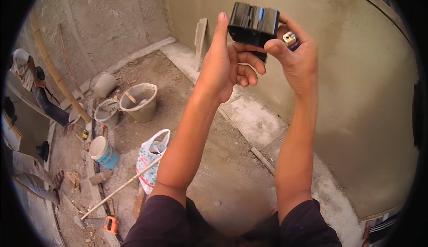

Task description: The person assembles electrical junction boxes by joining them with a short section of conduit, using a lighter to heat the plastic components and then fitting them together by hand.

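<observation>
Black box: a glossy, dark, block-shaped black box (253, 22) is hovering above the ground, held up between both hands in front of the plastered wall (356, 86); its ribbed face is catching the light.

Left hand: the left hand (220, 66) is grasping the box from its left, the thumb lying upright along the side and the index finger reaching underneath; the lower fingers are curling loosely.

Right hand: the right hand (294, 55) is grasping the right end, thumb pressing near the lower edge and fingers wrapping behind. It is also tucking in a small metal-topped purple object (290, 39), possibly a lighter.

Dark piece: a smaller dark piece (260, 56) is showing under the box; whether it is joined on, I cannot tell.

Handling: by its look, the box is probably being stiff and fairly light, slick on the shiny faces, and likely to crack or scuff if dropped on this rough floor.

Where to grip: the two short ends are offering the surest hold, with fingers supporting below.

Around: a patterned plastic bag (149, 158) is sitting on the dirt, mortar-smeared tubs (145, 109) are standing beyond, and an orange-handled saw (111, 225) is lying lower left.
</observation>
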Motion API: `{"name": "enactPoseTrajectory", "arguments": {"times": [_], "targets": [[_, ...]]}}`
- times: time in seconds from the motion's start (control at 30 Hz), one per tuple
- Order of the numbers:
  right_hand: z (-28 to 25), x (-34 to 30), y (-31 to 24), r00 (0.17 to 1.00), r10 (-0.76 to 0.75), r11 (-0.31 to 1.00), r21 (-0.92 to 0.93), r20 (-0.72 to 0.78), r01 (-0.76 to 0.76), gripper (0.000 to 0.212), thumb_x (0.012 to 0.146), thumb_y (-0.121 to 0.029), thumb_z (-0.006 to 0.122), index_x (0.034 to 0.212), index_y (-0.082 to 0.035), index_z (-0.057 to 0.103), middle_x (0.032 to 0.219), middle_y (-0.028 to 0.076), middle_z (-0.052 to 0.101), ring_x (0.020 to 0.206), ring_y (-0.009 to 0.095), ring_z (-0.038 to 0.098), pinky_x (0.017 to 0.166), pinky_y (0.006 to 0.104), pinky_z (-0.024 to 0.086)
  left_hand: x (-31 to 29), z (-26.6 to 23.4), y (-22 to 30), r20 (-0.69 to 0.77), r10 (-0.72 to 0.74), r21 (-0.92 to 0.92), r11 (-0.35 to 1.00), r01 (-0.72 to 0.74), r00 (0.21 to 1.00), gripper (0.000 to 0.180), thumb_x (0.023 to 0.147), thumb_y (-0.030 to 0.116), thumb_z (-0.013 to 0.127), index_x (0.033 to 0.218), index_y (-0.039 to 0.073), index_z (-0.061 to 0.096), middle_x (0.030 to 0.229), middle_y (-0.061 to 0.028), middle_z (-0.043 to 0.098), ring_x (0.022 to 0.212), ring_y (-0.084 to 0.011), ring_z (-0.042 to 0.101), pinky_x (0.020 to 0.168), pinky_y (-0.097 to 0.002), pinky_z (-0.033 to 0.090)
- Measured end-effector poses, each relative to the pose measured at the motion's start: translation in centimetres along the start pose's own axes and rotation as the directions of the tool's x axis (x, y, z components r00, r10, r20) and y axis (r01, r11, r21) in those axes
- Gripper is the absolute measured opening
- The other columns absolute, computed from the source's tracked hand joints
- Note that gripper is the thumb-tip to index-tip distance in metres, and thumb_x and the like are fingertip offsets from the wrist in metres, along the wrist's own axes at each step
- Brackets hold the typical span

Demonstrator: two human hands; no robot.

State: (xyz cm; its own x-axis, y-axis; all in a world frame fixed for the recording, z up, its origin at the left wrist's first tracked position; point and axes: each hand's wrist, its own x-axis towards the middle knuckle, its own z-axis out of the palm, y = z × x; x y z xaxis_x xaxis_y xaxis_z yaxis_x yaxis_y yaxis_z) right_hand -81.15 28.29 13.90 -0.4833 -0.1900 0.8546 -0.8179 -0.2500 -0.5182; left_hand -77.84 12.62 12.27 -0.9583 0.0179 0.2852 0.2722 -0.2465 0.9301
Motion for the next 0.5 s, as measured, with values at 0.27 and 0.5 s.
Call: {"name": "enactPoseTrajectory", "arguments": {"times": [0.27, 0.5], "targets": [[-3.3, 0.4, -0.8, 0.993, 0.117, 0.930, -0.348, -0.035, -0.122, 0.030, 0.078, -0.019, 0.086, 0.098, 0.000, 0.074, 0.070, -0.001, 0.064, 0.060, 0.003, 0.053, 0.052, 0.0217, 0.041, 0.1, -1.5, -1.1, 0.095, -0.071, 0.361, 0.932, 0.033, 0.993, 0.106, 0.089, 0.088, 0.022, 0.071, -0.005, 0.071, 0.050, -0.0079, 0.058, 0.040, -0.0107, 0.049, 0.043, -0.0219, 0.037], [-4.9, 0.6, 0.9, 0.882, 0.435, 0.755, -0.607, 0.181, -0.248, 0.030, 0.078, -0.028, 0.083, 0.082, -0.001, 0.071, 0.064, -0.001, 0.059, 0.060, 0.006, 0.049, 0.053, 0.0267, 0.038, -0.4, -5.3, -0.7, 0.203, 0.226, 0.626, 0.719, -0.304, 0.953, 0.068, 0.086, 0.057, 0.070, 0.122, 0.000, 0.063, 0.086, -0.0030, 0.065, 0.078, -0.0095, 0.063, 0.061, -0.0232, 0.048]]}}
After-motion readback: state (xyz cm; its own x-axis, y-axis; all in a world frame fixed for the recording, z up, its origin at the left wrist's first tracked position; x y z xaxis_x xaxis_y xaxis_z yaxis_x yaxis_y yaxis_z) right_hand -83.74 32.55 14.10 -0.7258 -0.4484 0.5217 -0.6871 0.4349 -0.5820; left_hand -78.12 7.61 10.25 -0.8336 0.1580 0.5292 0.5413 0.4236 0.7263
